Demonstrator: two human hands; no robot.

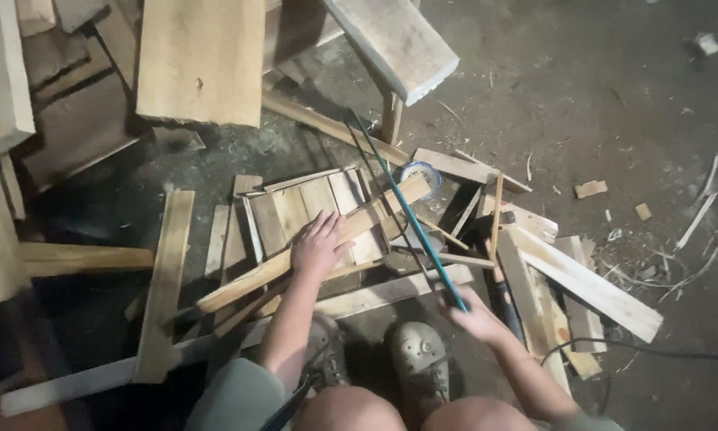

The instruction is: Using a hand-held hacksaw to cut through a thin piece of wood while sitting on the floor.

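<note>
Wood: pale offcuts litter the grey concrete floor [582,96] around us.
Left hand [317,246]: we press it flat, fingers spread, on a long wooden strip [311,249] lying across a small slatted panel [311,209].
Right hand [474,314]: closed around the near end of a thin teal saw [407,209] that slants away over the strip.
Risk: we judge the blade could skip towards our fingers, since the strip rests on loose scrap.
Hidden: blade teeth and handle are hard to make out; our shoes [419,355] sit below.

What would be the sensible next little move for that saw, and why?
Probably draw the saw back across the wooden strip. The left hand presses the strip flat on the slatted panel, the right hand grips the saw's end, and its blade lies across the strip.
</note>
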